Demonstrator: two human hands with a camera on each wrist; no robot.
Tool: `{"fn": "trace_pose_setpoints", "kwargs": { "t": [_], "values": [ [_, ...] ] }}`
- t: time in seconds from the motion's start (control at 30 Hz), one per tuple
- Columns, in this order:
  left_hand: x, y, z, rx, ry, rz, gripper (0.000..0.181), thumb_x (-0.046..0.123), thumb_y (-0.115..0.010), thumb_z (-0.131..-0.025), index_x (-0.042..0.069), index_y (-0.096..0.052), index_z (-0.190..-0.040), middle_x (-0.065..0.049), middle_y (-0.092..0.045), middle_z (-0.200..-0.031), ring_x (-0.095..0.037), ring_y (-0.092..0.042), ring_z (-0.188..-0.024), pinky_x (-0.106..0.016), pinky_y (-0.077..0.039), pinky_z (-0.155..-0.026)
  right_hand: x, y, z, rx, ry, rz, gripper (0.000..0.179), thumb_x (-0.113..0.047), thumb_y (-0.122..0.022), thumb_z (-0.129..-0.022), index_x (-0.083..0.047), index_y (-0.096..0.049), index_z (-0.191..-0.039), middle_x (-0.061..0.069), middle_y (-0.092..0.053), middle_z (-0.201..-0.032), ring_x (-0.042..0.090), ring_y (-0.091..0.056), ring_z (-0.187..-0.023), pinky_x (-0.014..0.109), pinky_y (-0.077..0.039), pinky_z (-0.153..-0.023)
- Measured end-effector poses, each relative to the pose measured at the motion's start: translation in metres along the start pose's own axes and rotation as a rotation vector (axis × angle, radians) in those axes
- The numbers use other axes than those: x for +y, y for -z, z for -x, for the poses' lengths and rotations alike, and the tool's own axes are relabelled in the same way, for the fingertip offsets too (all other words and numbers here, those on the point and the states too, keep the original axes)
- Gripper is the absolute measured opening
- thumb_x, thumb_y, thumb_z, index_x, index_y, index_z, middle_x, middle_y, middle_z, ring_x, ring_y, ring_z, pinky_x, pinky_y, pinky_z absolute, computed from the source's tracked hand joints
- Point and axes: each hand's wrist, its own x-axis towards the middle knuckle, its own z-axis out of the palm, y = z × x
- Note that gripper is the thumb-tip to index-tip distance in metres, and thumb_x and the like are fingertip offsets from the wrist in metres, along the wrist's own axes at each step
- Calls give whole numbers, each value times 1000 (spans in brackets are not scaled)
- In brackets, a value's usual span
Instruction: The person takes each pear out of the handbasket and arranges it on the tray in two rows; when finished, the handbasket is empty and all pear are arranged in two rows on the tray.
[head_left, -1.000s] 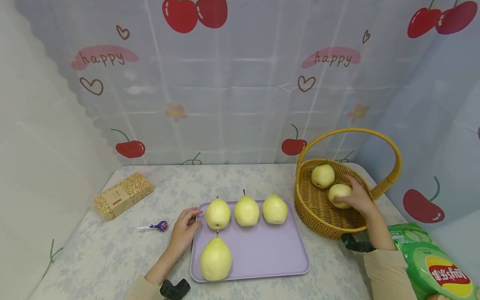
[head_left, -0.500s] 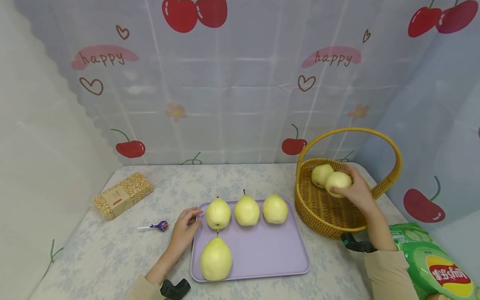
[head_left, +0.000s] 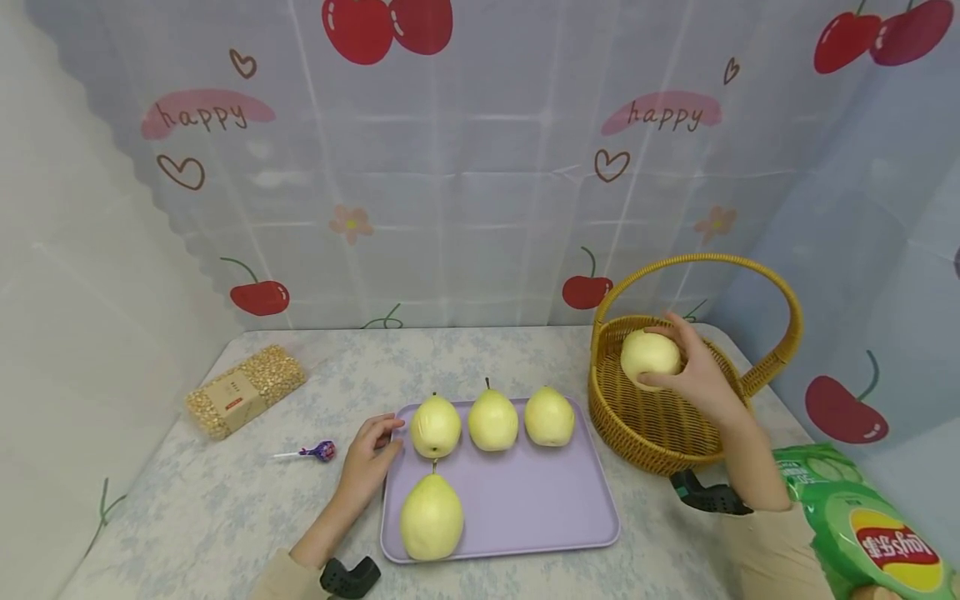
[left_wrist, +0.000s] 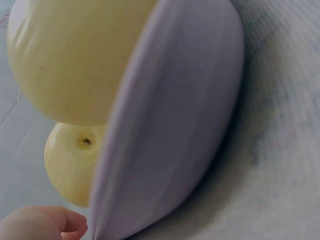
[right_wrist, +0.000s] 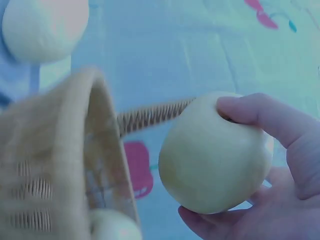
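My right hand (head_left: pixel 701 375) grips a pale yellow pear (head_left: pixel 647 357) over the wicker basket (head_left: pixel 626 446). In the right wrist view the thumb lies by the held pear's (right_wrist: pixel 212 155) stem end, with fingers beneath it. Another pear (right_wrist: pixel 116 227) is inside the basket; the held one hides it in the head view. My left hand (head_left: pixel 367 458) rests at the left rim of the purple tray (head_left: pixel 532 508), fingers loosely bent. On the tray, three pears stand along the back, including a left one (head_left: pixel 436 427), and a larger pear (head_left: pixel 432 518) stands at front left.
The basket's tall arched handle (head_left: pixel 701 260) rises at the back right. A green chip bag (head_left: pixel 862 525) lies beside the right forearm. At left are a bag of yellow kernels (head_left: pixel 246 392) and a wrapped lollipop (head_left: pixel 322 452). A printed curtain (head_left: pixel 465 208) closes off the back.
My right hand has lifted the pear from the basket's floor and carried it up and to the left, covering the other pear. The left hand and tray have stayed still.
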Motion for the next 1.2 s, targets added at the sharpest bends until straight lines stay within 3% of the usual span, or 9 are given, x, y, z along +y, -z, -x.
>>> {"fn": "trace_pose_setpoints", "kwargs": {
  "t": [0.33, 0.7, 0.97, 1.2],
  "values": [
    [-2, 0, 1, 15, -39, -19, 26, 6, -61, -88, 5, -66, -113, -12, -56, -131, -25, -57, -111, -23, -47, -89, -30, -38, 4, -68, 130, -42, 95, -3, -77, -75, -13, -21, -151, 18, -45, -139, -9, -42, -113, 14, -45, -84],
    [-2, 0, 0, -9, -31, -3, 26, 8, -61, -90, 6, -65, -115, -12, -54, -133, -25, -56, -114, -26, -46, -92, -50, -84, 19, -250, 194, -155, 97, -7, -80, -73, -21, -24, -150, 14, -46, -139, -3, -47, -115, 26, -49, -87],
    [-2, 0, 0, 2, -33, -18, 26, 7, -60, -90, 6, -66, -115, -11, -55, -133, -24, -56, -113, -25, -47, -92, -62, -112, 31, -398, 222, -143, 97, -15, -82, -70, -24, -26, -149, 9, -48, -135, 24, -52, -117, 39, -47, -89],
    [-3, 0, -1, 0, -29, -16, 26, 7, -61, -89, 6, -66, -115, -11, -55, -133, -24, -56, -113, -24, -46, -91, -62, -138, 41, -556, 257, -96, 97, -14, -81, -68, -19, -27, -149, 3, -49, -130, 18, -52, -115, 32, -46, -91]
  ]
}}
